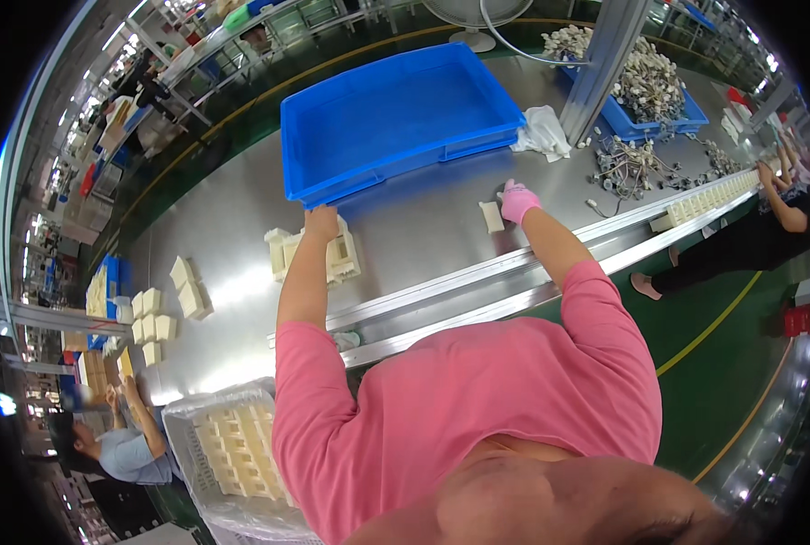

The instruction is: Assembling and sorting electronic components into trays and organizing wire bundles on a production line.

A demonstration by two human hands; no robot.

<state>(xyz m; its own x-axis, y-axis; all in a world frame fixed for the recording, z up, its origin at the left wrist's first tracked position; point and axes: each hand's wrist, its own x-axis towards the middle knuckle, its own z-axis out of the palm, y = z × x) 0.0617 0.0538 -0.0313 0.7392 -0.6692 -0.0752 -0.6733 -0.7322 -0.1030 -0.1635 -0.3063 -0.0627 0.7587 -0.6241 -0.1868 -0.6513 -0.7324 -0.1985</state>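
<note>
Left arm: Your bare left forearm reaches nearly straight forward, and your left hand is at the near left corner of the large rectangular blue plastic tray.
Right arm: Your right arm is angled forward and inward, bringing your right hand, in a pink glove, low over the bench near the tray's right end.
Bench: You face a smooth, shiny grey metal worktop that throws back bright streaks of light.
Tray: Its walls are low and its rim is raised; a crumpled white cloth lies at its right corner.
Small block: One cream, roughly rectangular block sits just left of your glove; you cannot tell from this view whether they touch.
Notched blocks: Matte cream pieces with cut-out recesses lie below the tray, on both sides of your left forearm.
Rails: Straight silver metal rails cross the bench's near edge, passing under your right forearm.
Crate: To your left, a grey perforated crate lined with clear plastic film holds rows of cream pieces.
Left grip: Your fingers are hidden at the tray's edge, so whether they grasp it cannot be told.
Right grip: Your gloved fingers look partly curled; whether they pinch anything cannot be told.
</note>
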